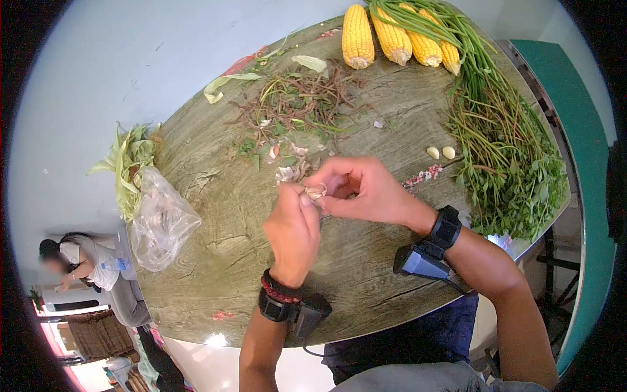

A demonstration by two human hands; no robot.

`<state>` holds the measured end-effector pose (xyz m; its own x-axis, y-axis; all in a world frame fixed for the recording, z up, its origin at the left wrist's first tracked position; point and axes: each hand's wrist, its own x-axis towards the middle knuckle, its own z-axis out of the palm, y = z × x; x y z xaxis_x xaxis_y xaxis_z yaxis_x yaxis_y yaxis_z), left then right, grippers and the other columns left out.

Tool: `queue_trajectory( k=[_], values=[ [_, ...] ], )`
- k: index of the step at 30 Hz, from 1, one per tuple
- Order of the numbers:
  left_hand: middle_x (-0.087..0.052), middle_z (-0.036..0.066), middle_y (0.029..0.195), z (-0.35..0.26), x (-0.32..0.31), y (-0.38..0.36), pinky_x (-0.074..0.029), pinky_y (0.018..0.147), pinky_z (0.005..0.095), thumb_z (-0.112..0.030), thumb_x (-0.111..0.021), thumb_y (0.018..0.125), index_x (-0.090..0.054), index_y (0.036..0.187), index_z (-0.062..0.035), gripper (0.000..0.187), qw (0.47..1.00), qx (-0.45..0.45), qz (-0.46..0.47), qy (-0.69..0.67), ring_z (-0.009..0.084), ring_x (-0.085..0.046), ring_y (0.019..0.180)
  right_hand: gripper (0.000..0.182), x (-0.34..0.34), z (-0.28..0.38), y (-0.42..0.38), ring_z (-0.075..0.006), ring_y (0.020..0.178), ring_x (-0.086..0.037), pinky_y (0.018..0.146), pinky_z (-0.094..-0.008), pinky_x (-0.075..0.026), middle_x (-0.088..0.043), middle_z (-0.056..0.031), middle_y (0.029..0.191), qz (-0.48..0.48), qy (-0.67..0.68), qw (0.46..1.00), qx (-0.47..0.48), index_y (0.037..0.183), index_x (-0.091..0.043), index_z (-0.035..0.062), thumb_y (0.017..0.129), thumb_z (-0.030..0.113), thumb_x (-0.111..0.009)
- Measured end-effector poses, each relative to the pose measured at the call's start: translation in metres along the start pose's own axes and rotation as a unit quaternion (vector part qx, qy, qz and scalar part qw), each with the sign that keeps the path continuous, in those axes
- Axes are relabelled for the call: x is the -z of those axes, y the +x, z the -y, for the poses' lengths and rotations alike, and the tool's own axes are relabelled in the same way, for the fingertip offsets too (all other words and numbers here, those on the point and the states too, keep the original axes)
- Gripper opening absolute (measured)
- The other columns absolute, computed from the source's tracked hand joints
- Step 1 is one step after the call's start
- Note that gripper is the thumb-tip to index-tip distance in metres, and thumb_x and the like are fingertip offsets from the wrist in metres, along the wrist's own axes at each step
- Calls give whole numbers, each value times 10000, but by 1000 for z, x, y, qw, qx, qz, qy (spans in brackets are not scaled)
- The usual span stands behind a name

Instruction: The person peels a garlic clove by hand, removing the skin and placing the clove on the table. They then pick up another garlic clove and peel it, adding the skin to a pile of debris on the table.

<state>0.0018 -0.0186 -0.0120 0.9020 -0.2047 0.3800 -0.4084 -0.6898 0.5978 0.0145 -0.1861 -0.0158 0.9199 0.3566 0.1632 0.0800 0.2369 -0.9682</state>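
Observation:
Near the middle of the wooden table (222, 261), a garlic clove (315, 192) is pinched between both hands. My left hand (292, 225) grips it from the left, with thumb and fingertips together. On the other side, my right hand (362, 193) holds it with thumb and index finger, the other fingers curled. Just beyond the hands lie garlic skins (290, 172) and a reddish unpeeled clove (273, 151). Two peeled cloves (441, 153) rest to the right of my right hand.
Brown and green stem scraps (300, 98) lie at the back. Several corn cobs (358, 37) and a long heap of greens (503, 144) line the right side. A clear plastic bag (162, 222) and husks (134, 160) are at left. A person (91, 261) sits beyond, far left.

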Motion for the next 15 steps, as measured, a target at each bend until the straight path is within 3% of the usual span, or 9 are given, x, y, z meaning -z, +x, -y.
queue_trajectory(
  k=[5, 8, 15],
  values=[
    [-513, 144, 646, -4, 1, -1, -434, 548, 365, -92, -381, 986, -469, 946, -35, 113, 999, 16, 25, 20, 231, -557, 577, 246, 3, 8, -2, -62, 850, -625, 734, -213, -525, -681, -28, 936, 12, 0, 999, -30, 1058, -651, -4, 816, -8, -696],
    [-482, 93, 658, -6, 2, -1, -415, 553, 329, -85, -361, 993, -469, 936, -32, 133, 996, 37, 15, -85, 182, -498, 579, 248, 2, 5, -2, -79, 849, -641, 742, -228, -536, -686, -45, 932, 16, 27, 999, -31, 1054, -653, -12, 810, -33, -689],
    [-445, 7, 752, 1, 3, 8, -386, 604, 258, -137, -439, 1006, -466, 899, -32, 152, 984, 85, -101, -118, 95, -417, 657, 273, 1, 5, -1, -100, 797, -662, 735, -237, -547, -687, -66, 918, 11, 70, 997, -31, 1068, -635, -16, 805, -26, -709]
  ],
)
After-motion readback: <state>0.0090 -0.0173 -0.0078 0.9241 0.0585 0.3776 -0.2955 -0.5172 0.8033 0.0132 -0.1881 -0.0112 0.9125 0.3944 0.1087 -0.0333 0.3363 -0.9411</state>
